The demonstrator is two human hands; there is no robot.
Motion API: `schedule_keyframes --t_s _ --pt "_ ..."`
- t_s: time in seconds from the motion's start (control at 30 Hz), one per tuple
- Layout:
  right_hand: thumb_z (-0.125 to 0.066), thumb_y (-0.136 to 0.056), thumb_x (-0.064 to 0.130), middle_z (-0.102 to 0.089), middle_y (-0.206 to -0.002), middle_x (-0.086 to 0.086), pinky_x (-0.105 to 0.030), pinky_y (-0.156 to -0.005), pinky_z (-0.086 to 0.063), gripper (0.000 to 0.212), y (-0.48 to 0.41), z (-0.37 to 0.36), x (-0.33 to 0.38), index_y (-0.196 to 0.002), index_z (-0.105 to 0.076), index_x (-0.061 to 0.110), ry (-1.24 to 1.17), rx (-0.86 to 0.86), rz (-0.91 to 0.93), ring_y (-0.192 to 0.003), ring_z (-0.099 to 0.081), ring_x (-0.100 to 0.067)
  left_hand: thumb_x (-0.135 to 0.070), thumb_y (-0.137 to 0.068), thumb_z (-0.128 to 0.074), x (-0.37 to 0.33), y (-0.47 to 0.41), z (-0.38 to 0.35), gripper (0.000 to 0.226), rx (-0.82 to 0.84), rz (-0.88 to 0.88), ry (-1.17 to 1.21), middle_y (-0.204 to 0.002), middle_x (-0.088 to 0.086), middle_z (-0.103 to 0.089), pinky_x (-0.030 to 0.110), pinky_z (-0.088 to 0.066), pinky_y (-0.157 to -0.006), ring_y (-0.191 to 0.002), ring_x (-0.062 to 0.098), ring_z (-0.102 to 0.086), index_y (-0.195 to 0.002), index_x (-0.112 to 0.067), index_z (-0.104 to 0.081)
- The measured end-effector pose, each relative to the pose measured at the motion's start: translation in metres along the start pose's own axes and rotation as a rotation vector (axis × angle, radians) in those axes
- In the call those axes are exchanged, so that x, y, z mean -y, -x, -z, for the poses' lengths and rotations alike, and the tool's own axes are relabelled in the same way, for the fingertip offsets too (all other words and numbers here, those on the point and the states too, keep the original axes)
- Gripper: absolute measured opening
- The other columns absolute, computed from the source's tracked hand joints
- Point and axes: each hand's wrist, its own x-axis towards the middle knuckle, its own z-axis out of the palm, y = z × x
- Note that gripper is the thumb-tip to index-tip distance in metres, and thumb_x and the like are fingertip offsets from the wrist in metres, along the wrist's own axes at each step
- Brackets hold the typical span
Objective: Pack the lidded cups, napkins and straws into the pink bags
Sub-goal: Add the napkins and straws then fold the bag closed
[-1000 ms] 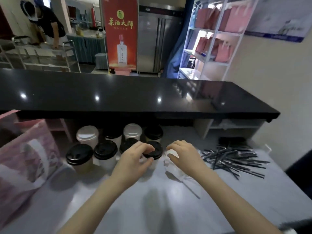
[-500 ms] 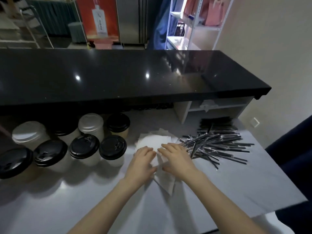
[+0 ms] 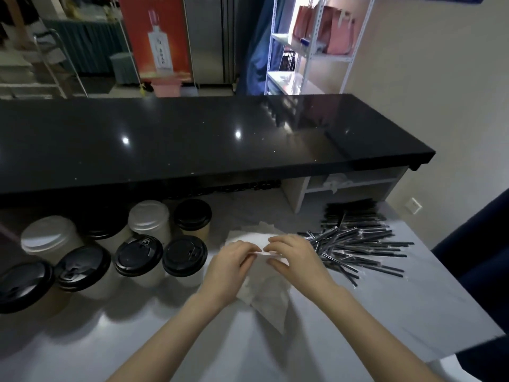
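A stack of white napkins (image 3: 249, 237) lies on the pale worktop (image 3: 385, 312) in the middle. My left hand (image 3: 230, 268) and my right hand (image 3: 296, 256) both pinch a single white napkin (image 3: 268, 296) that hangs down from my fingers towards me. Several lidded cups (image 3: 137, 257) with black and white lids stand in two rows to the left. A heap of black wrapped straws (image 3: 358, 244) lies to the right of my right hand. No pink bag on the worktop is in view.
A black glossy counter (image 3: 192, 139) overhangs the back of the worktop above the cups. Pink bags (image 3: 336, 26) stand on a white shelf rack at the far right. The worktop's right edge runs close behind the straws.
The view has swung right and down, so the pink bag at the left left the frame. My hands moved from the cup lids to the napkin stack and lifted one napkin.
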Motion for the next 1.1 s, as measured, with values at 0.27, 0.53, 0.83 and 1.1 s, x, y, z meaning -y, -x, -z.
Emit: schedule_keyframes --t_s 0.27,0.53,0.83,1.1 --pt "-0.069 -0.085 0.025 -0.07 -0.083 0.001 -0.036 -0.071 -0.048 0.012 -0.038 0.05 0.079 -0.094 -0.071 0.018 -0.042 0.051 -0.053 -0.079 -0.062 -0.02 -0.009 -0.086 -0.068 -0.017 0.013 0.088 0.027 -0.157 -0.062 0.108 -0.1 -0.013 -0.068 0.021 -0.047 -0.081 -0.092 0.001 -0.06 -0.111 -0.021 -0.067" --pt "-0.068 -0.087 0.022 -0.072 -0.087 0.005 -0.036 -0.073 -0.051 0.012 -0.099 0.043 0.247 -0.097 -0.072 0.018 -0.189 -0.002 0.222 -0.08 -0.065 -0.014 -0.014 -0.088 -0.068 0.017 0.102 0.272 0.027 -0.532 -0.02 -0.083 -0.103 -0.012 -0.068 0.016 -0.048 -0.085 -0.099 0.002 -0.062 -0.113 -0.023 -0.064" --pt "-0.07 -0.086 0.02 -0.072 -0.083 0.001 -0.04 -0.07 -0.052 0.011 -0.161 -0.025 0.451 -0.093 -0.072 0.013 -0.354 0.042 0.534 -0.076 -0.067 -0.019 -0.015 -0.079 -0.076 0.109 0.244 0.456 0.022 -0.796 0.399 -0.504 -0.107 -0.005 -0.063 0.017 -0.033 -0.095 -0.106 0.014 -0.053 -0.098 -0.023 -0.069" --pt "-0.069 -0.086 0.021 -0.072 -0.089 0.001 -0.041 -0.07 -0.053 0.011 -0.196 -0.083 0.555 -0.096 -0.071 0.015 -0.336 0.066 0.609 -0.08 -0.066 -0.017 -0.049 -0.074 -0.076 0.177 0.299 0.495 0.022 -0.552 0.68 -0.448 -0.151 0.004 -0.034 0.046 -0.021 -0.116 -0.14 0.024 -0.02 -0.094 -0.038 -0.074"
